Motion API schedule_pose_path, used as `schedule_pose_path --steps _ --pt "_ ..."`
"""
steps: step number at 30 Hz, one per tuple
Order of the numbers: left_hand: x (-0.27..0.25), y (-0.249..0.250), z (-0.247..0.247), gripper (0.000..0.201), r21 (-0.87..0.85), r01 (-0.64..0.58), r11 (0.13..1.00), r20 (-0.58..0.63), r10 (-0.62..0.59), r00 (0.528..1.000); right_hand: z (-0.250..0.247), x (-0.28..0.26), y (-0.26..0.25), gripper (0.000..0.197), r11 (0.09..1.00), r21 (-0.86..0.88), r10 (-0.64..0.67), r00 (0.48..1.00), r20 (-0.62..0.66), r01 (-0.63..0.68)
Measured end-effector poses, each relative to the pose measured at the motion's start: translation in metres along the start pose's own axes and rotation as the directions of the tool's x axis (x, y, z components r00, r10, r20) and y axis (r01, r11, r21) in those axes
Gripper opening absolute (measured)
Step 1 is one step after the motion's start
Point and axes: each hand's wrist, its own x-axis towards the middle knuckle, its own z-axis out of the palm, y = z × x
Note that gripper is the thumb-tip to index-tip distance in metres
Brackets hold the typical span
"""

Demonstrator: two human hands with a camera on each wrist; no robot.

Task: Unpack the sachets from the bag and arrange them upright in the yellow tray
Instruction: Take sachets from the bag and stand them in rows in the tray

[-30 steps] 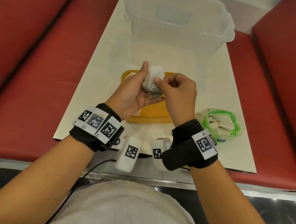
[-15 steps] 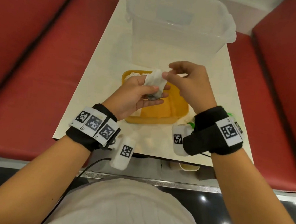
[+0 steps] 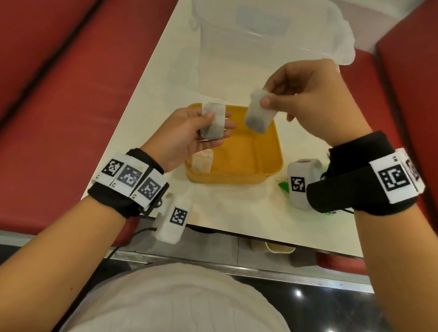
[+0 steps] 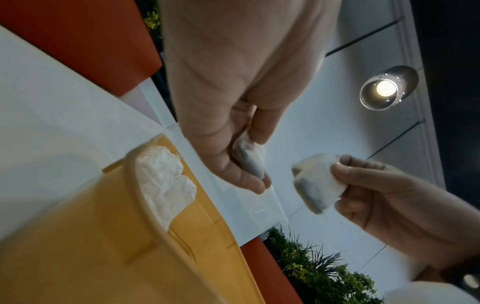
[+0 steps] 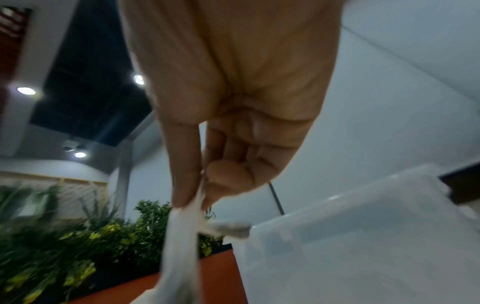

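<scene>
left hand (image 3: 186, 132) pinches 1 sachet (image 3: 213, 122); right hand (image 3: 308, 99) pinches another, blurry sachet (image 3: 258, 113).

The two hands, pressed together over the yellow tray (image 3: 272, 158) a second ago around one bunched white clump, are now apart; the left hand (image 3: 186, 135) has dropped toward the tray's left rim, thumb pinning one sachet (image 3: 213, 122) against its fingers; the right hand (image 3: 308, 99) has risen over the tray's far edge, pinching a second sachet (image 3: 260, 113) by its top (it hangs tilted); the clump is now two separate sachets.
</scene>
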Motion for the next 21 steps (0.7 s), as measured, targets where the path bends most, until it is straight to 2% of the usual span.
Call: schedule_pose_path --steps 2,4,6,10,12,15,18,21 --pt "0.001 0.002 0.001 0.028 0.023 -0.007 1.0 -0.009 0.007 1.0 0.003 -0.001 -0.01 0.008 0.996 -0.083 0.001 0.979 0.204 0.016" --pt "0.001 0.004 0.004 0.029 0.032 -0.011 0.999 0.003 0.011 1.0 0.011 0.003 -0.016 0.009 0.992 -0.121 0.0 0.956 0.294 0.037" --pt "0.0 0.006 0.01 0.035 0.017 0.014 1.0 0.054 -0.015 0.998 0.022 0.009 -0.016 0.009 0.985 -0.162 -0.006 0.955 0.297 0.056" --pt "-0.003 0.007 0.017 0.06 -0.006 0.097 0.995 0.208 -0.094 0.974 0.033 0.023 -0.01 0.011 0.958 -0.282 0.016 0.972 0.233 0.051" --pt "-0.004 0.006 0.018 0.054 0.018 0.074 0.997 0.211 -0.076 0.974 0.034 0.026 -0.007 0.011 0.963 -0.271 0.05 0.976 0.212 0.01" --pt "-0.004 0.001 0.018 0.028 0.086 -0.003 0.996 0.201 -0.014 0.979 0.035 0.025 -0.004 0.012 0.979 -0.201 0.074 0.977 0.202 -0.033" --pt "-0.002 -0.002 0.017 0.028 0.079 -0.021 0.997 0.199 0.005 0.98 0.037 0.025 -0.003 0.021 0.99 -0.124 0.087 0.98 0.181 -0.065" --pt "-0.002 -0.003 0.018 0.029 0.103 -0.032 0.994 0.2 0.011 0.98 0.038 0.026 0.0 0.029 0.982 -0.179 0.102 0.973 0.205 -0.066"
